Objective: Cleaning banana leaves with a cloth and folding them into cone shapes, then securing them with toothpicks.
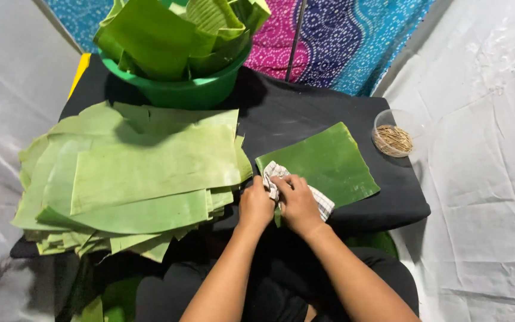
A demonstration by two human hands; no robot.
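Observation:
A dark green rectangular banana leaf piece (pixel 329 161) lies flat on the black table (pixel 305 110), right of centre. Both hands rest on its near left corner. My left hand (pixel 255 207) and my right hand (pixel 298 204) sit side by side, both clutching a white checked cloth (pixel 323 206) that presses on the leaf's edge. Part of the cloth is hidden under my fingers.
A thick stack of pale green leaf pieces (pixel 132 173) covers the table's left half. A green tub (pixel 180 89) full of folded leaves stands at the back. A small clear bowl of thin sticks (pixel 393 138) sits at the right edge. White sheeting surrounds the table.

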